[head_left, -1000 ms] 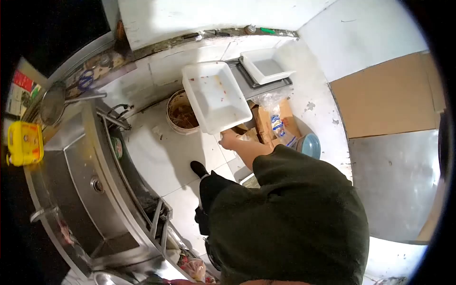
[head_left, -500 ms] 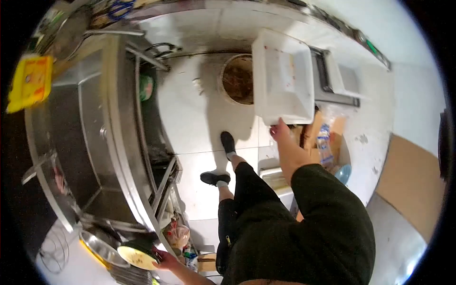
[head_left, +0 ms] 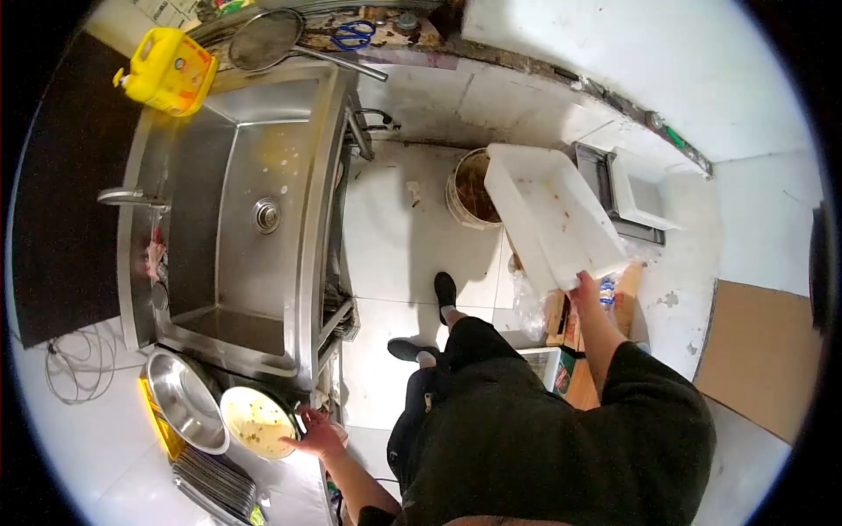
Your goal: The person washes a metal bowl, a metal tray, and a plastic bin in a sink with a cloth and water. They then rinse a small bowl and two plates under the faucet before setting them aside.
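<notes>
My right hand [head_left: 585,294] grips the near end of a white plastic bin [head_left: 557,215]. The bin slants over the floor, its far end at the rim of a round bucket [head_left: 474,188] with brown contents, and small bits stick to its inside. Down on the left, my left hand [head_left: 317,437] holds the edge of a dark-rimmed bowl [head_left: 257,421]. Its inside is pale yellow, with scraps of food. The thumb lies over the rim; some of the fingers behind it are hard to make out.
A steel sink [head_left: 303,263] stands on the left, with a yellow jug [head_left: 175,74] and a long-handled strainer [head_left: 267,42] at its far end. A metal basin [head_left: 186,399] sits beside the bowl. Grey and white trays [head_left: 640,188] and cardboard [head_left: 627,302] lie along the right wall.
The view has swung, showing more of the sink. My right hand has turned the bin aslant, its near end further right. The bowl's inside shows more fully, and my left hand stays at it.
</notes>
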The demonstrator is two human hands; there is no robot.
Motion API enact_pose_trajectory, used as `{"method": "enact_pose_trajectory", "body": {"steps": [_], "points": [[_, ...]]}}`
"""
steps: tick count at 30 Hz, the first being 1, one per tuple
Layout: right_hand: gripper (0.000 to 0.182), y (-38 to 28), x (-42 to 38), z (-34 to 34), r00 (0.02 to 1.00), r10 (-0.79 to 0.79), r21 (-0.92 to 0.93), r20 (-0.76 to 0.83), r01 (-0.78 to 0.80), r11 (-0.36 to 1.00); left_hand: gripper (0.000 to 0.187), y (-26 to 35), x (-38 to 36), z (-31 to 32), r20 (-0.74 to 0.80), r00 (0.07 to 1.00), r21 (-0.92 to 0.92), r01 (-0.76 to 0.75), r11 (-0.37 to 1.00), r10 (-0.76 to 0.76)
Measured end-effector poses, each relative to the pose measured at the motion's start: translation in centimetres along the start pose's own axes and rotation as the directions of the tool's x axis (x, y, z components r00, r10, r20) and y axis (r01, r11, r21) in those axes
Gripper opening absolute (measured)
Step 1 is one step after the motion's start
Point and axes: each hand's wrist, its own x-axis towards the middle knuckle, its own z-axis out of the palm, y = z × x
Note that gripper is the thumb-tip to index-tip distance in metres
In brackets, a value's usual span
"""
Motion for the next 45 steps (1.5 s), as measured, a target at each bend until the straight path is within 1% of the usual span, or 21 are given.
{"method": "enact_pose_trajectory", "body": {"steps": [2, 5, 6, 9, 10, 11, 13, 14, 17, 23, 27, 28, 31, 32, 35, 36, 39, 40, 41, 43, 45], "points": [[0.037, -1.9, -5.7, 0.1, 0.998, -0.036, -0.078, -0.048, 0.032, 0.996, 0.089, 0.5, 2.0, -3.3, 0.045, 0.995, 0.049, 0.086, 0.995, -0.088], [0.035, -4.4, -11.0, -1.7, 0.997, -0.078, -0.265, -0.012, 0.072, 0.962, 0.087, 0.2, -0.6, 0.3, 0.033, 0.999, 0.026, 0.033, 0.999, -0.034], [0.046, -5.2, -13.8, -1.1, 0.992, -0.123, -0.275, 0.033, 0.127, 0.953, 0.084, 0.6, 0.3, -1.0, 0.049, 0.995, 0.000, 0.085, 0.996, -0.084], [0.038, -8.1, -20.3, -0.7, 0.978, -0.126, -0.338, 0.168, 0.178, 0.924, 0.080, 1.0, 1.1, -1.5, 0.091, 0.983, -0.135, 0.170, 0.976, -0.159], [0.034, -9.0, -21.0, -1.3, 0.980, -0.162, -0.450, 0.119, 0.198, 0.871, 0.078, 0.9, -0.3, -0.5, 0.112, 0.990, -0.097, 0.102, 0.990, -0.091], [0.030, -9.8, -21.4, -1.3, 0.979, -0.190, -0.558, 0.073, 0.198, 0.806, 0.084, 1.2, 0.8, -1.9, 0.189, 0.962, -0.075, 0.215, 0.974, -0.198], [0.029, -10.7, -26.4, 2.4, 0.920, -0.327, -0.414, 0.216, 0.390, 0.823, 0.089, 1.4, 0.0, -1.7, 0.219, 0.959, -0.011, 0.185, 0.983, -0.178], [0.030, -11.5, -28.1, 3.8, 0.917, -0.326, -0.443, 0.230, 0.397, 0.804, 0.091, 1.5, -1.1, -0.6, 0.163, 0.979, 0.031, 0.120, 0.992, -0.124], [0.032, -13.6, -29.9, 8.3, 0.878, -0.327, -0.458, 0.349, 0.464, 0.758, 0.088, 2.0, -0.9, -1.0, 0.184, 0.957, 0.009, 0.225, 0.974, -0.223], [0.034, -16.3, -31.9, 21.4, 0.788, -0.290, -0.455, 0.543, 0.566, 0.687, 0.085, 1.7, 0.4, -2.1, 0.239, 0.949, -0.018, 0.218, 0.976, -0.208], [0.035, -17.3, -28.9, 31.8, 0.670, -0.197, -0.557, 0.715, 0.717, 0.419, 0.083, 1.7, -0.7, -0.7, 0.161, 0.977, 0.000, 0.144, 0.990, -0.142], [0.038, -16.7, -27.5, 34.7, 0.571, -0.164, -0.405, 0.804, 0.729, 0.552, 0.083, 1.7, -0.8, -0.3, 0.109, 0.985, -0.009, 0.132, 0.991, -0.130], [0.041, -16.9, -26.6, 43.4, 0.586, -0.078, -0.542, 0.806, 0.785, 0.298, 0.079, 1.0, -0.7, -0.4, 0.028, 0.995, -0.056, 0.094, 0.994, -0.092], [0.043, -16.8, -26.9, 46.2, 0.541, -0.057, -0.513, 0.839, 0.822, 0.248, 0.079, 0.6, -0.4, -0.6, 0.010, 0.997, -0.087, 0.081, 0.993, -0.081], [0.043, -15.1, -25.5, 54.3, 0.404, 0.084, -0.409, 0.911, 0.857, 0.313, 0.074, -0.3, 0.4, -0.5, -0.076, 0.997, -0.165, -0.004, 0.986, -0.009], [0.042, -14.8, -26.3, 56.8, 0.377, 0.115, -0.394, 0.919, 0.889, 0.233, 0.073, -0.5, 0.2, 0.1, -0.089, 0.995, -0.180, -0.052, 0.982, 0.037], [0.037, -12.9, -26.9, 63.6, 0.317, 0.269, -0.382, 0.909, 0.892, 0.241, 0.069, -1.1, -0.7, 2.1, -0.219, 0.969, -0.217, -0.165, 0.962, 0.117], [0.035, -12.7, -28.8, 65.3, 0.358, 0.285, -0.408, 0.889, 0.903, 0.138, 0.068, -1.4, -0.7, 2.8, -0.275, 0.953, -0.235, -0.198, 0.951, 0.130], [0.035, -11.7, -29.0, 67.1, 0.322, 0.339, -0.403, 0.884, 0.893, 0.201, 0.067, -1.5, -0.7, 3.1, -0.329, 0.934, -0.250, -0.230, 0.941, 0.140], [0.035, -9.2, -28.9, 70.6, 0.249, 0.444, -0.412, 0.860, 0.854, 0.319, 0.062, -2.0, -0.7, 2.7, -0.258, 0.938, -0.228, -0.291, 0.929, 0.231], [0.037, -6.9, -28.7, 74.0, 0.245, 0.528, -0.448, 0.813, 0.843, 0.299, 0.059, -2.6, -0.1, 2.6, -0.225, 0.930, -0.259, -0.346, 0.902, 0.291]]}}
